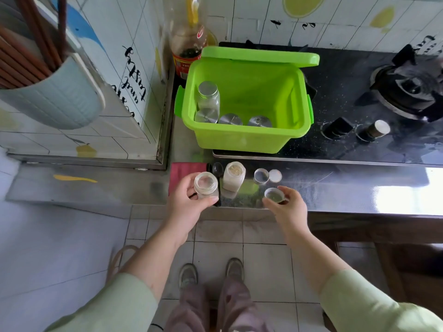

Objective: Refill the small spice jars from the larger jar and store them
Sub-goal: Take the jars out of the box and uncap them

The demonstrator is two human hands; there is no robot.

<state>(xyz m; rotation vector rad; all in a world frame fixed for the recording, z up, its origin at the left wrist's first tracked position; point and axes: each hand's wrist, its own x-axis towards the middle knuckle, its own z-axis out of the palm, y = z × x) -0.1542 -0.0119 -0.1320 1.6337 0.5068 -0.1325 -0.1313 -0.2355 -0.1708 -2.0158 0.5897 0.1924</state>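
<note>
A steel counter [359,188] runs in front of a green bin [251,140]. At its edge, the left hand [189,207] curls fingers and thumb round an open small jar [205,185], and the right hand [287,207] pinches a lid [275,195]. The jar looks like glass, probably light (it seems nearly empty) but slick and breakable, so it is best gripped round the body, below the neck.

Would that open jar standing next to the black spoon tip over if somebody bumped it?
Probably, yes: the open jar is tall and narrow, so a knock up high may tip it. With no lid on, the powder would likely spill. It looks like glass and stands near the counter edge, so a fall might break it.
</note>
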